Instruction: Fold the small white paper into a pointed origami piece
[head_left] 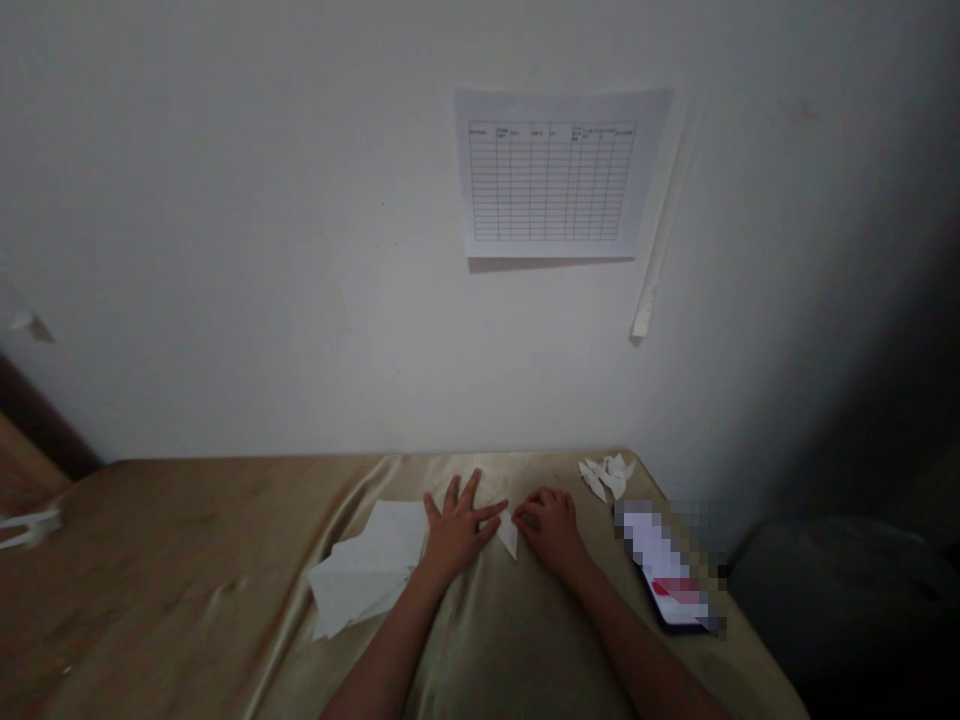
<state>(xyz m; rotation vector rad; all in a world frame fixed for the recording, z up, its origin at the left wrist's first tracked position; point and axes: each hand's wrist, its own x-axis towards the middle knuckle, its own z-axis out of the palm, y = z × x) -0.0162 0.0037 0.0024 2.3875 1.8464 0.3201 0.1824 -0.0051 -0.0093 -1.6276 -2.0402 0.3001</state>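
My left hand (457,528) lies flat with its fingers spread on a small piece of white paper (509,535) on the beige cloth of the table (187,560). My right hand (551,528) rests just right of it, fingers curled, fingertips pressing the paper's right edge. The paper shows as a folded pointed shape between the two hands. A loose stack of white sheets (367,580) lies beside my left wrist.
Crumpled white paper scraps (607,475) sit at the table's far right corner. A phone (671,580) lies near the right edge. A printed grid sheet (553,175) hangs on the white wall (225,250) behind the table. Dark space lies to the right.
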